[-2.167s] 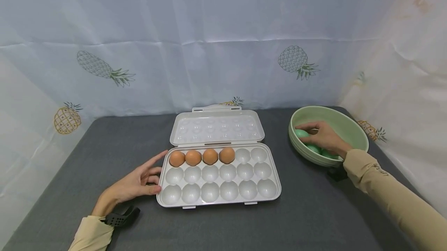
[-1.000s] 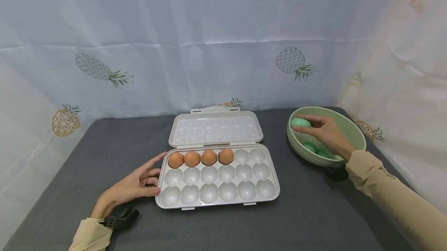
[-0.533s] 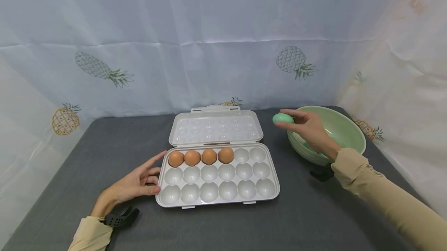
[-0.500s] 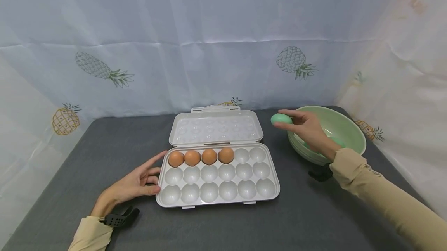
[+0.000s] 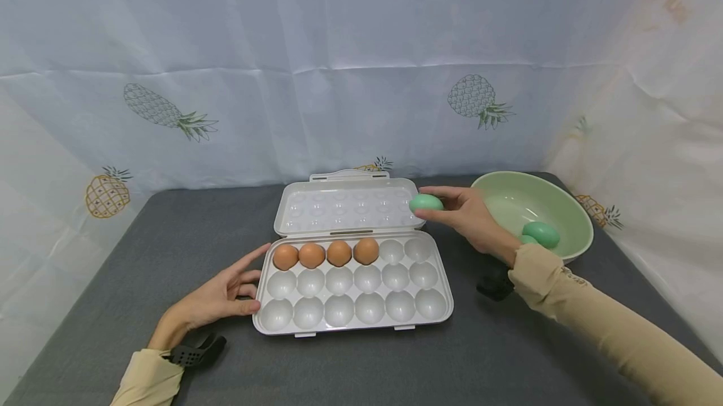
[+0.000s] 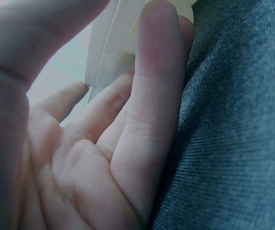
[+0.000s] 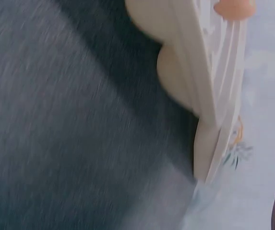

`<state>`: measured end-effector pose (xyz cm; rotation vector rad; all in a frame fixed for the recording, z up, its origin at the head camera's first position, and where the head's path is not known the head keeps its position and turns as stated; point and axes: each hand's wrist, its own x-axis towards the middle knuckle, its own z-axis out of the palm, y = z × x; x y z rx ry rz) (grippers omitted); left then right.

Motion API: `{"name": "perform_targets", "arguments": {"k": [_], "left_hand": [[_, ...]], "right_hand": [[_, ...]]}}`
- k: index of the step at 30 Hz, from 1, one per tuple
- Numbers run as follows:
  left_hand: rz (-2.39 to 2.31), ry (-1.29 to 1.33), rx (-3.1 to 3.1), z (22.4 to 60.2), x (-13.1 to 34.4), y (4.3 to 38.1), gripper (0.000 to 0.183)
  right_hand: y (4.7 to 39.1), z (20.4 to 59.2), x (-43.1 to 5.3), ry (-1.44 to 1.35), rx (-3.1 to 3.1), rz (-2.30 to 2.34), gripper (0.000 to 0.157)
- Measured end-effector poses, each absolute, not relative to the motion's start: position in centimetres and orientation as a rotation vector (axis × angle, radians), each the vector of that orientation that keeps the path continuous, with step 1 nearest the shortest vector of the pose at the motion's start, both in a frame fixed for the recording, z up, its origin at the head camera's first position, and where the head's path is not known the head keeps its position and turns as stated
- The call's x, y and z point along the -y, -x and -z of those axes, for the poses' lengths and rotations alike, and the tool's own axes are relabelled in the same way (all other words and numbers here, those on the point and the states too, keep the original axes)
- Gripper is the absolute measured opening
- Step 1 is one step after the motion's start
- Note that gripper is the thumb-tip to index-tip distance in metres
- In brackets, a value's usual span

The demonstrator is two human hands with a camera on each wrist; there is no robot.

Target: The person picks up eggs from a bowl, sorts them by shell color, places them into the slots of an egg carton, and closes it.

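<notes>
My right hand pinches a mint-green egg between thumb and fingers, held near the right end of the carton's raised lid. Below it lies the white plastic egg carton, opened out, with several brown eggs in the left part of its back row. My left hand rests at the carton's left side, index fingertip by the back corner and thumb at the edge. In the left wrist view its fingers are loosely bent beside the carton. The right wrist view shows the carton's end, with the green egg out of view.
A light green bowl stands at the right rear, holding more green eggs. Dark grey cloth covers the table. A pale curtain with pineapple prints hangs behind and at both sides.
My right hand has lifted a green egg out of the bowl and carried it left, over the rim, to the carton's lid. The left hand stays in place at the carton.
</notes>
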<state>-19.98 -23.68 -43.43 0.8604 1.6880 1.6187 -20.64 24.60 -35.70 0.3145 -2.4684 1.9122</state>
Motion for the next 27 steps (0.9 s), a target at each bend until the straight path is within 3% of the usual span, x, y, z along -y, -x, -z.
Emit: {"name": "perform_targets", "arguments": {"k": [18,27], "left_hand": [[-1.625,-0.867,-1.693,43.5,23.8,20.0,0.097],[-1.619,-0.865,-1.696,43.4,23.7,20.0,0.098]], "right_hand": [[20.4,36.4,-18.5,-0.514,2.484,-1.967,0.047],[20.0,36.2,-16.2,-0.531,2.507,-2.037,0.051]]}}
